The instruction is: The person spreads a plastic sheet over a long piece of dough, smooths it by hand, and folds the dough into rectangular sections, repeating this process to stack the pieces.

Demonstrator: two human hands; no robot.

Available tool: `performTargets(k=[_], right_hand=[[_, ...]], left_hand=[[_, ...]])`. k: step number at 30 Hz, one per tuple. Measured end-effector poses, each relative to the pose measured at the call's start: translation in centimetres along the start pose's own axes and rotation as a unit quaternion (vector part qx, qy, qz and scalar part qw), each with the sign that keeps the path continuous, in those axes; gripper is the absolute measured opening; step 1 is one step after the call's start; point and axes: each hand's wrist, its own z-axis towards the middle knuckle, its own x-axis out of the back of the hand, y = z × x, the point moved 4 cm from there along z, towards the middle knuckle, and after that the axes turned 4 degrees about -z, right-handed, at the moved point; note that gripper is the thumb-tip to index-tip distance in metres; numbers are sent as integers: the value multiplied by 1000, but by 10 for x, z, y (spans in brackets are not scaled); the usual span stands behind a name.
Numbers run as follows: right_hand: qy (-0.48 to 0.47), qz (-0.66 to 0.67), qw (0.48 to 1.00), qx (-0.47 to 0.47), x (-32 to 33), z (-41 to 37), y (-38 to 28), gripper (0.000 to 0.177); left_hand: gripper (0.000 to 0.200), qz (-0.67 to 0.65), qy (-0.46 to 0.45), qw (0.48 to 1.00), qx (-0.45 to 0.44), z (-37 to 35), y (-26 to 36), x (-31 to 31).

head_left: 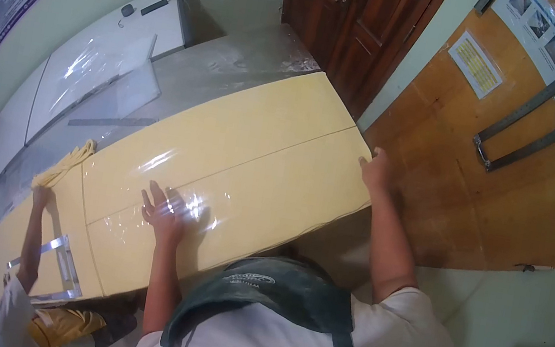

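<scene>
A long, pale yellow sheet (pixel 286 120) lies across the table, with glossy clear film (pixel 160 161) over it and straight lines marked along and across it. My left hand (pixel 164 214) rests on the film near the middle, palm down with its fingers spread. At the sheet's right end, my right hand (pixel 376 169) is at the edge near the corner, its thumb and fingers closed around the film's edge; the fingertips are partly hidden.
At the left, a co-worker's hand (pixel 40 195) touches a bundle of yellow strips (pixel 67 165). A metal frame (pixel 64 270) lies nearby. Behind are a metal ruler (pixel 111 122) and a white chest (pixel 96 57). A wooden panel (pixel 436 177) stands at the right.
</scene>
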Motion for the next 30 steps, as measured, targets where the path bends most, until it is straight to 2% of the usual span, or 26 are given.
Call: performTargets(k=[1, 3, 4, 5, 6, 7, 8, 9, 10, 12, 13, 14, 15, 16, 18, 20, 22, 23, 25, 26, 27, 28, 29, 30], right_hand=[[-2, -1, 1000, 4, 2, 13, 10, 59], [-124, 71, 990, -8, -5, 31, 20, 34], [-127, 70, 989, -3, 5, 28, 9, 34], [-133, 188, 973, -14, 17, 24, 0, 30], [-138, 304, 942, -26, 32, 18, -9, 28], [-142, 302, 942, -28, 40, 16, -7, 28], [-231, 239, 942, -46, 45, 13, -2, 29], [-316, 172, 931, -62, 46, 11, 5, 29], [-320, 170, 930, -59, 40, 15, 17, 29], [-335, 72, 940, -7, 23, 21, 31, 31], [-337, 70, 939, -4, 26, 20, 27, 31], [-319, 18, 946, 49, 35, 16, 16, 32], [-299, -35, 948, 101, 45, 10, 2, 34], [-301, -36, 947, 104, 53, 1, -12, 34], [-186, -121, 959, 174, 77, -18, -52, 33], [-220, -104, 953, 179, 89, -49, -100, 33], [-208, -24, 941, 266, 83, -98, -141, 23], [-262, -6, 923, 281, 75, -123, -157, 37], [-335, -13, 900, 278, 80, -170, -193, 65], [-353, -37, 897, 262, 91, -183, -207, 79], [-356, -37, 896, 264, 86, -183, -206, 79], [-368, -12, 898, 242, 76, -180, -200, 88], [-379, 13, 899, 219, 64, -178, -192, 98], [-380, 12, 898, 222, 49, -175, -180, 98]], left_hand=[[80, -48, 20, 999, -10, -1, 3, 0], [70, -117, 88, 988, -56, 0, 7, -2], [70, -117, 89, 988, -51, 0, 17, 8], [64, -297, 47, 953, -27, 1, 24, 15], [62, -465, 4, 885, -3, 2, 37, 26], [62, -617, -40, 786, 21, 1, 48, 30], [51, -712, -114, 692, 38, 1, 58, 26], [52, -752, -193, 628, 45, 1, 69, 14], [53, -785, -268, 557, 52, -2, 81, 3], [63, -831, -398, 385, 57, -14, 120, -14], [63, -822, -427, 369, 70, -20, 138, -19], [64, -813, -456, 352, 85, -26, 154, -24], [67, -806, -470, 351, 83, -29, 164, -32], [67, -807, -468, 350, 85, -29, 170, -39], [70, -808, -478, 324, 114, -30, 180, -52], [71, -809, -477, 325, 115, -33, 184, -63], [75, -826, -458, 302, 127, -34, 184, -73], [75, -826, -457, 304, 127, -34, 184, -73], [79, -868, -437, 214, 101, -34, 186, -68], [79, -869, -435, 214, 103, -34, 186, -66], [78, -855, -416, 259, 171, -35, 182, -67], [77, -835, -395, 301, 238, -36, 180, -62], [71, -825, -400, 309, 252, -38, 182, -52], [71, -827, -397, 308, 252, -38, 181, -54]])
